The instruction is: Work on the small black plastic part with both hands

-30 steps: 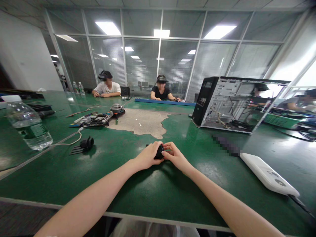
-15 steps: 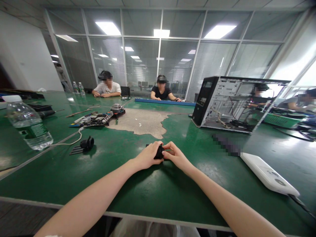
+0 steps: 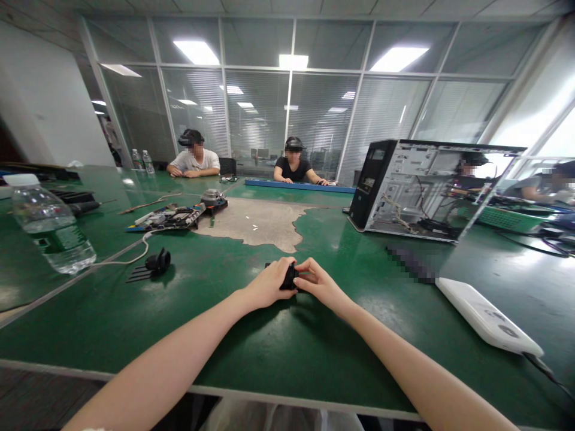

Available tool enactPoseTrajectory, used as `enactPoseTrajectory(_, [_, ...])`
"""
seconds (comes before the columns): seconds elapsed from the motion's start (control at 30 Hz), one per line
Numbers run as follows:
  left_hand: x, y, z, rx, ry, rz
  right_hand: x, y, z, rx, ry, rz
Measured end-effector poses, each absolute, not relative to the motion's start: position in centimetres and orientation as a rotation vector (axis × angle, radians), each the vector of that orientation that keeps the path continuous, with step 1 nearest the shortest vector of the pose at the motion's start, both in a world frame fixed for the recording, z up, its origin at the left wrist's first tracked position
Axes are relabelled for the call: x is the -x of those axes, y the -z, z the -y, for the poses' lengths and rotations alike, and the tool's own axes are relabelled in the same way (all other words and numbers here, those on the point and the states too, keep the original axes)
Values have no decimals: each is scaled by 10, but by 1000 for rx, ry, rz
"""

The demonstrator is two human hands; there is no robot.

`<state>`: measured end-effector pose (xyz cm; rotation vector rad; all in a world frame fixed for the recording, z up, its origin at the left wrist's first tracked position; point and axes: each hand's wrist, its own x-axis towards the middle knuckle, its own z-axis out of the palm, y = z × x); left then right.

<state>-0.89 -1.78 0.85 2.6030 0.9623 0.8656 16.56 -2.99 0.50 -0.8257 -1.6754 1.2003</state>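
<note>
Near the middle of the green table [image 3: 251, 359], my left hand [image 3: 270, 284] is wrapped round a small black part [image 3: 290, 278]. My right hand [image 3: 315, 280] pinches at the right side of that same part with thumb and fingers. Most of the part is covered by my fingers, so its shape is hard to make out. To the left lies another black part with prongs [image 3: 155, 263]. Beyond it sit a circuit board [image 3: 168, 216] and a round metal-topped piece [image 3: 212, 197].
A water bottle [image 3: 54, 227] stands at the left. An open computer case [image 3: 417, 191] is at the right, with a white power strip [image 3: 489, 317] in front. Two people sit across the table, others at far right beside a green basket [image 3: 516, 219].
</note>
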Motion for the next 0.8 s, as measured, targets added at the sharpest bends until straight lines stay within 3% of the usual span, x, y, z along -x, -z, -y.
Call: enactPoseTrajectory(0.8, [8, -11, 19, -2587, -865, -948, -163, -6, 31, 919, -1186, 1636])
